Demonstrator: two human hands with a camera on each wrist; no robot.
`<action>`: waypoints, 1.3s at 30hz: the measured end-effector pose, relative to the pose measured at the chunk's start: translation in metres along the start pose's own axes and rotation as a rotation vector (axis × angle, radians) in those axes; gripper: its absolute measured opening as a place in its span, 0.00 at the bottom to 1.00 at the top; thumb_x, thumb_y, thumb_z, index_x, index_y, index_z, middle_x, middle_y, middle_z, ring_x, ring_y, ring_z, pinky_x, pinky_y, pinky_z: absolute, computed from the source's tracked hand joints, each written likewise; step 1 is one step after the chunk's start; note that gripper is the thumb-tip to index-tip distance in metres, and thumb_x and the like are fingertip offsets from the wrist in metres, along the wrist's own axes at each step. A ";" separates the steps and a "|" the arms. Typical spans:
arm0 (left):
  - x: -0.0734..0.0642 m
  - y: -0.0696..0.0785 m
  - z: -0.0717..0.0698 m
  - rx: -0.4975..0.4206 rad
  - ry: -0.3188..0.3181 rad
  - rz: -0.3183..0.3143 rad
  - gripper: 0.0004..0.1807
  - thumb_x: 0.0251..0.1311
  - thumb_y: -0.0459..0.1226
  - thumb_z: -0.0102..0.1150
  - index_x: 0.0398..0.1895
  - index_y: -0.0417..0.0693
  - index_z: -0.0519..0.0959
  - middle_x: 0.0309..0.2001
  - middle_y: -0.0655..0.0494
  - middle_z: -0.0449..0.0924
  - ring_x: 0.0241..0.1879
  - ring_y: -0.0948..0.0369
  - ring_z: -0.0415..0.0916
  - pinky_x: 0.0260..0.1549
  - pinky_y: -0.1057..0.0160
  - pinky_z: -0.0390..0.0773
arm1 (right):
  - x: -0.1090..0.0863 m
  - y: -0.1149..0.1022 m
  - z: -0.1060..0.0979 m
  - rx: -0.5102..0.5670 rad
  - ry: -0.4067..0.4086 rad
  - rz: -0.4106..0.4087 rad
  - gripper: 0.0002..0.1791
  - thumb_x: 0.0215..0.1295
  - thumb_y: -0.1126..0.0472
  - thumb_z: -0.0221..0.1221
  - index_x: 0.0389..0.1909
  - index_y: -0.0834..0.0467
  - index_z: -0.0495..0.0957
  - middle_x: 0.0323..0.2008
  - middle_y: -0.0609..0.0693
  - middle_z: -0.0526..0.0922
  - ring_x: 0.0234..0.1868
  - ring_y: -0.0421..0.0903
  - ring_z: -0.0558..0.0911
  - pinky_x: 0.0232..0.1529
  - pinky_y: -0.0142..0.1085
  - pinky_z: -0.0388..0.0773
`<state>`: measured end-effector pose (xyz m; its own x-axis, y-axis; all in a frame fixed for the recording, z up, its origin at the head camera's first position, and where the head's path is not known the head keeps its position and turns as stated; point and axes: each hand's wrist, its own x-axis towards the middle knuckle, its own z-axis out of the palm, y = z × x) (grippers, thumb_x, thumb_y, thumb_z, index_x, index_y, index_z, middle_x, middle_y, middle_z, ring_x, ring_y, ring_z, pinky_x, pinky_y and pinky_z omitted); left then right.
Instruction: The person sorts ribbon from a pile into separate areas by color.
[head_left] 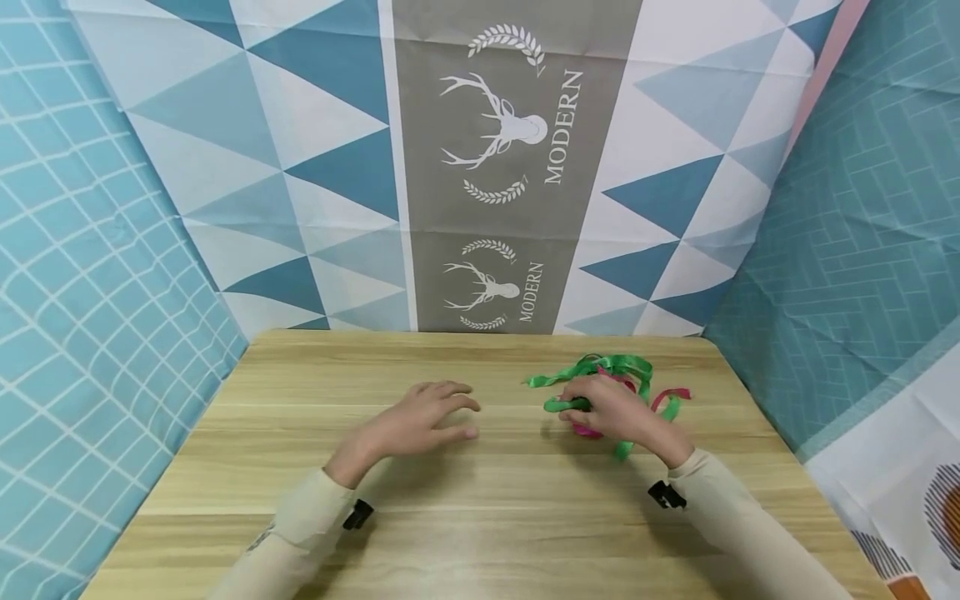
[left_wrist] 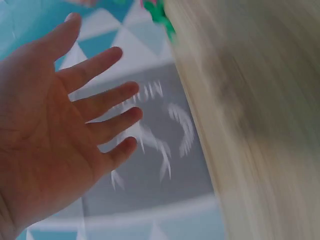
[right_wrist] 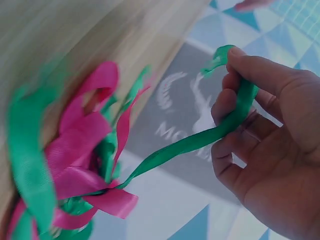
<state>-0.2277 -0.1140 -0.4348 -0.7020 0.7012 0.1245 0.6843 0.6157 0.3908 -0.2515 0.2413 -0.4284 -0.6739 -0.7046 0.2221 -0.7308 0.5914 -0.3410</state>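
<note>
The right hand point(head_left: 611, 408) works over the right, far part of the wooden tabletop point(head_left: 525, 533), where a tangle of green and magenta ribbons point(right_wrist: 77, 172) lies. Its thumb and forefinger pinch one green strand point(right_wrist: 175, 147) near the free end, which juts past the thumb; the other fingers curl against the strand, and the rest runs taut-looking back into the heap. The left hand point(head_left: 416, 421) hovers empty to the left, fingers spread and well apart from the ribbons.

The step appears to be drawing the green strand out. It is best done with a slow, low pull toward the left, in line with the strand, since a sharp lift would probably carry the magenta loops point(right_wrist: 75, 102) along or tighten a crossing. The idle hand could usefully pin the heap. Blur in the right wrist view leaves it uncertain whether the strand is knotted or merely overlain; should resistance be felt, loosening the crossing would serve better than added force.
</note>
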 end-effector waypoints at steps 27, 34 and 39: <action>0.044 0.014 0.035 -0.649 0.017 0.052 0.05 0.69 0.46 0.65 0.42 0.58 0.83 0.35 0.61 0.81 0.35 0.61 0.77 0.35 0.63 0.76 | 0.005 -0.032 0.001 0.314 -0.080 -0.069 0.04 0.68 0.56 0.68 0.40 0.49 0.84 0.31 0.36 0.81 0.27 0.37 0.74 0.29 0.36 0.74; 0.025 0.008 0.016 -0.577 0.085 0.022 0.03 0.69 0.44 0.66 0.39 0.58 0.83 0.31 0.61 0.79 0.33 0.61 0.75 0.34 0.58 0.75 | -0.003 -0.019 -0.009 0.403 -0.024 0.012 0.03 0.68 0.61 0.68 0.41 0.53 0.85 0.33 0.43 0.84 0.28 0.42 0.76 0.30 0.38 0.75; 0.011 0.005 0.003 -0.532 0.119 -0.003 0.04 0.69 0.46 0.65 0.40 0.59 0.83 0.33 0.62 0.80 0.35 0.61 0.76 0.35 0.55 0.76 | -0.008 -0.011 -0.013 0.437 -0.005 0.054 0.03 0.68 0.59 0.68 0.40 0.50 0.83 0.32 0.43 0.83 0.28 0.46 0.77 0.29 0.36 0.75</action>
<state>-0.2317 -0.1025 -0.4342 -0.7423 0.6354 0.2127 0.5095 0.3290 0.7951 -0.2393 0.2455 -0.4150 -0.7089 -0.6794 0.1895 -0.5788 0.4068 -0.7067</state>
